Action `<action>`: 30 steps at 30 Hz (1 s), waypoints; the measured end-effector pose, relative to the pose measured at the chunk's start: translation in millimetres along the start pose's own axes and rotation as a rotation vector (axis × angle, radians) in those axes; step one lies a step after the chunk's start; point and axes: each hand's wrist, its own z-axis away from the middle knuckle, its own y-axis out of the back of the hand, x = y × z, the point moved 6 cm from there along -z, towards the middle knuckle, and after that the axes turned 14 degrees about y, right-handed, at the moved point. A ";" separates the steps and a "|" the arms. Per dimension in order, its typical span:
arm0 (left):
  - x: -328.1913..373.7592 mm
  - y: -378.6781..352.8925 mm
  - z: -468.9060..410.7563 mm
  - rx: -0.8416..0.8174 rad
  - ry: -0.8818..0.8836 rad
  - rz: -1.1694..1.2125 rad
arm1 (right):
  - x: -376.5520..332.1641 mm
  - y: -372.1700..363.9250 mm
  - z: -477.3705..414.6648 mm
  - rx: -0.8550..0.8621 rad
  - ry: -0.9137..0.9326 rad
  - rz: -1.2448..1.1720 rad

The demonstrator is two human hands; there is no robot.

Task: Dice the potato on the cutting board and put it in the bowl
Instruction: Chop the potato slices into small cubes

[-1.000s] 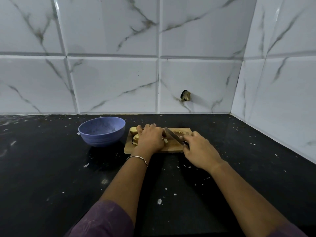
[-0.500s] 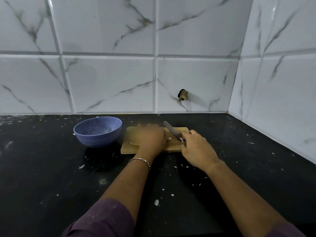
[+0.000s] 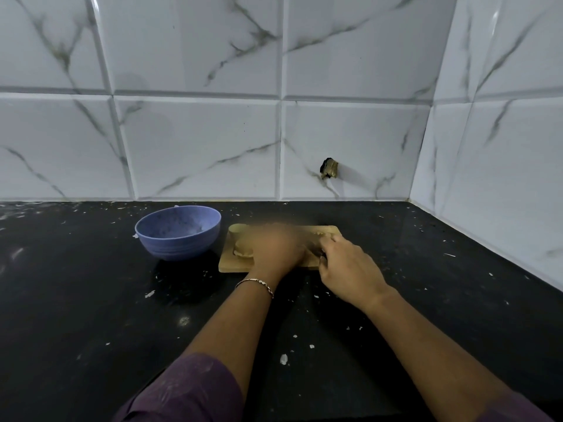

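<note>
Locating the potato (image 3: 242, 250): we find pale pieces at the left end of the cutting board (image 3: 234, 264), one at its far left corner and one beside the left hand.
Potato axis: we cannot tell, as the pieces are small and partly hidden.
Board axis: the long side runs left to right, parallel to the back wall (image 3: 198, 147).
Left hand (image 3: 275, 248): over the board's middle and blurred; we cannot tell how its fingers lie.
Right hand (image 3: 347, 266): at the board's near right corner, fingers curled round a dark knife (image 3: 322, 256) handle. The blade is not legible.
Bowl (image 3: 178, 233): upright, just left of the board, not touching it.
Edges: the board's left short edge faces the bowl and its near long edge faces us.
Open room: we note speckled black counter (image 3: 91, 300) before the board and rightward to the side wall (image 3: 502, 178).
</note>
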 end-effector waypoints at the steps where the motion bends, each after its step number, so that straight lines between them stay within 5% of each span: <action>1: -0.2 -0.3 -0.3 -0.010 -0.002 0.003 | -1.1 -1.0 -0.1 -0.005 0.006 0.016; 13: -7.3 -6.7 -7.1 -0.027 0.072 0.087 | -1.3 2.4 2.2 -0.041 0.061 0.148; 30: -8.8 -11.7 -9.1 0.027 0.057 0.114 | 1.0 10.5 3.7 0.043 -0.005 -0.099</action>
